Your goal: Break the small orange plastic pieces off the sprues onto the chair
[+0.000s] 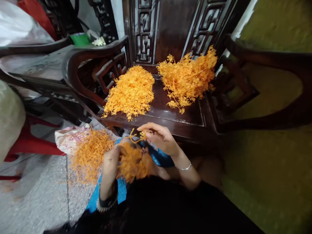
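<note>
My left hand [110,162] is closed around a bunch of orange stringy sprigs [134,162], held above my lap and partly blurred. Just above it, my right hand [162,138] pinches a small orange sprig [143,135] between thumb and fingers, and a thin curved stem sticks out to the left. In front of me on the seat of a dark wooden chair [165,113] lie two heaps. The left heap [135,91] is of short yellow-orange pieces, spread low. The right heap [188,78] is taller, with longer stems tangled together.
A pile of thin orange stems [94,156] lies on the floor at the left, beside a printed white-and-pink bag [70,138]. Blue sheeting [122,190] shows under my hands. A red stool [36,143] and a side table [41,66] with a green container [80,39] stand left.
</note>
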Tool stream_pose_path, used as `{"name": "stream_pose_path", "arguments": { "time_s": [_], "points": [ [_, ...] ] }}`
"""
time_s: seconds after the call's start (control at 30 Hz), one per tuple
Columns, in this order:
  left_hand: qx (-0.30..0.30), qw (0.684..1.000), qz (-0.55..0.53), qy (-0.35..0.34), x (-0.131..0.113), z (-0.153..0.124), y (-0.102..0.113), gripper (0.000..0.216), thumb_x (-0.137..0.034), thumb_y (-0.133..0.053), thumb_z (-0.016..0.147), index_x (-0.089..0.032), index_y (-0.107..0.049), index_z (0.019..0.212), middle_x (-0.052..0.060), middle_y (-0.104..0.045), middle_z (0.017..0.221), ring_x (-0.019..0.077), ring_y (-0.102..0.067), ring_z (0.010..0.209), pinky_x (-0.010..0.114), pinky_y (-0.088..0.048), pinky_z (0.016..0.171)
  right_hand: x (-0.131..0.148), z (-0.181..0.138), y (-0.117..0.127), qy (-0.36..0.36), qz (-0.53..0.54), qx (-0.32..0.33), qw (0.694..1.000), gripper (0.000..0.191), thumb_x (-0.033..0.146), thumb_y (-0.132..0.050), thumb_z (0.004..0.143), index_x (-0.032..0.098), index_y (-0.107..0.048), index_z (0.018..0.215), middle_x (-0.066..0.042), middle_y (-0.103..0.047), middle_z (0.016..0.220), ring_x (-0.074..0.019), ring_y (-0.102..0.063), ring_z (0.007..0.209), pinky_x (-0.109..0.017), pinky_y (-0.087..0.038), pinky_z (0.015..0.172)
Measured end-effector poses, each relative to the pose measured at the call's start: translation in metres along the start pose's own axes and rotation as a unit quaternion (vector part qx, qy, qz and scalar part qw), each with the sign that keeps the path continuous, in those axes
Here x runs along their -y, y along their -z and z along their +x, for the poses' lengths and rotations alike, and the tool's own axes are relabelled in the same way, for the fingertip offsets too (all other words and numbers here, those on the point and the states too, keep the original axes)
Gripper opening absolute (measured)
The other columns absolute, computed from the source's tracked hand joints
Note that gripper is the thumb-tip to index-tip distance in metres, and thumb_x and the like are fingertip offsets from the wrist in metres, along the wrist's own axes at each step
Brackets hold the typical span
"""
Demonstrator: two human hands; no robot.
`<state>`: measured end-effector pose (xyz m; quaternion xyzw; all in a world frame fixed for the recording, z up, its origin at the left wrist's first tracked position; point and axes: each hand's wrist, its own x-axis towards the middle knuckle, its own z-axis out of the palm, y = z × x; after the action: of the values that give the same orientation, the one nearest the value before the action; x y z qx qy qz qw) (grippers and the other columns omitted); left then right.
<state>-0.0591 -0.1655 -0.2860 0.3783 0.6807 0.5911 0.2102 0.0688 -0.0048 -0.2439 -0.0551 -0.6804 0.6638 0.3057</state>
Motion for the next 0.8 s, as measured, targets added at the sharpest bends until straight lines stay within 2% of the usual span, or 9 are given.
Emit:
{"name": "stream_pose_path", "arguments": {
  "time_s": [0.1,0.17,0.23,0.37,0.47,0.57,0.67,0.77,0.8],
  "points": [
    [0.040,0.998,-0.020,-0.034,-0.009,0.004,-0.008,0.029,-0.048,-0.058,0.087,-0.021,-0.059,0.099,0.000,-0.057,0.076,0.0135,-0.053,0.062,0.024,-0.042,0.055,0.008,-0.007,-0.008,0.007,0.016,0.030,0.999,0.031,0.022,-0.053,0.092,0.018,-0.058,0.122,0.001,-0.052,0.078,-0.0080,-0.047,0.061,-0.022,-0.041,0.054],
    [0.083,0.992,-0.023,-0.092,-0.015,0.002,-0.012,0.032,-0.052,-0.057,0.087,-0.020,-0.059,0.093,0.001,-0.057,0.079,0.0143,-0.053,0.066,0.024,-0.042,0.060,0.013,-0.010,-0.013,0.020,0.006,0.019,1.000,0.036,0.019,-0.054,0.091,0.017,-0.054,0.126,0.001,-0.050,0.079,-0.0077,-0.047,0.062,-0.022,-0.042,0.057],
    [0.096,0.987,-0.021,-0.125,-0.018,-0.002,-0.014,0.037,-0.051,-0.048,0.092,-0.018,-0.059,0.079,0.002,-0.056,0.074,0.0150,-0.052,0.066,0.025,-0.041,0.062,0.017,-0.012,-0.016,0.023,-0.011,0.011,1.000,0.035,0.017,-0.054,0.089,0.016,-0.054,0.125,0.001,-0.051,0.081,-0.0080,-0.048,0.065,-0.023,-0.044,0.060],
    [0.056,0.993,-0.021,-0.100,-0.021,-0.010,-0.018,0.036,-0.036,-0.042,0.098,-0.017,-0.055,0.071,0.001,-0.054,0.067,0.0132,-0.049,0.063,0.024,-0.037,0.061,0.022,-0.016,-0.019,0.025,-0.023,0.007,0.999,0.032,0.016,-0.053,0.088,0.017,-0.054,0.120,0.001,-0.052,0.080,-0.0088,-0.050,0.066,-0.024,-0.046,0.063],
    [0.039,0.994,-0.024,-0.097,-0.023,-0.013,-0.022,0.036,-0.034,-0.043,0.098,-0.017,-0.050,0.067,0.000,-0.048,0.064,0.0126,-0.044,0.060,0.025,-0.034,0.059,0.022,-0.020,-0.021,0.034,-0.046,-0.037,0.998,0.035,0.017,-0.053,0.089,0.022,-0.050,0.124,0.002,-0.051,0.078,-0.0108,-0.051,0.064,-0.026,-0.048,0.062],
    [0.028,0.992,-0.036,-0.116,-0.026,-0.015,-0.025,0.035,-0.031,-0.042,0.098,-0.017,-0.047,0.066,0.000,-0.045,0.062,0.0128,-0.042,0.060,0.027,-0.033,0.061,0.020,-0.027,-0.026,0.059,-0.111,-0.105,0.986,0.042,0.020,-0.053,0.090,0.030,-0.042,0.129,0.000,-0.053,0.080,-0.0154,-0.054,0.068,-0.031,-0.050,0.063],
    [0.025,0.986,-0.047,-0.158,-0.028,-0.018,-0.029,0.032,-0.026,-0.042,0.098,-0.017,-0.048,0.067,0.000,-0.047,0.062,0.0127,-0.043,0.061,0.027,-0.034,0.063,0.020,-0.034,-0.034,0.081,-0.156,-0.134,0.975,0.048,0.021,-0.052,0.090,0.037,-0.036,0.133,-0.001,-0.054,0.081,-0.0179,-0.054,0.066,-0.034,-0.049,0.058],
    [0.026,0.986,-0.031,-0.160,-0.025,-0.023,-0.028,0.036,-0.031,-0.042,0.097,-0.018,-0.049,0.064,0.001,-0.047,0.060,0.0132,-0.044,0.058,0.029,-0.035,0.060,0.025,-0.037,-0.036,0.081,-0.162,-0.143,0.973,0.053,0.021,-0.055,0.089,0.044,-0.035,0.133,0.000,-0.055,0.078,-0.0189,-0.053,0.061,-0.035,-0.045,0.052],
    [0.010,0.991,-0.012,-0.134,-0.024,-0.025,-0.025,0.039,-0.037,-0.041,0.096,-0.019,-0.049,0.062,0.001,-0.046,0.059,0.0139,-0.043,0.057,0.029,-0.036,0.058,0.027,-0.036,-0.031,0.085,-0.174,-0.178,0.965,0.050,0.021,-0.055,0.089,0.045,-0.039,0.130,-0.001,-0.055,0.078,-0.0191,-0.053,0.061,-0.035,-0.045,0.052]
  ]
}}
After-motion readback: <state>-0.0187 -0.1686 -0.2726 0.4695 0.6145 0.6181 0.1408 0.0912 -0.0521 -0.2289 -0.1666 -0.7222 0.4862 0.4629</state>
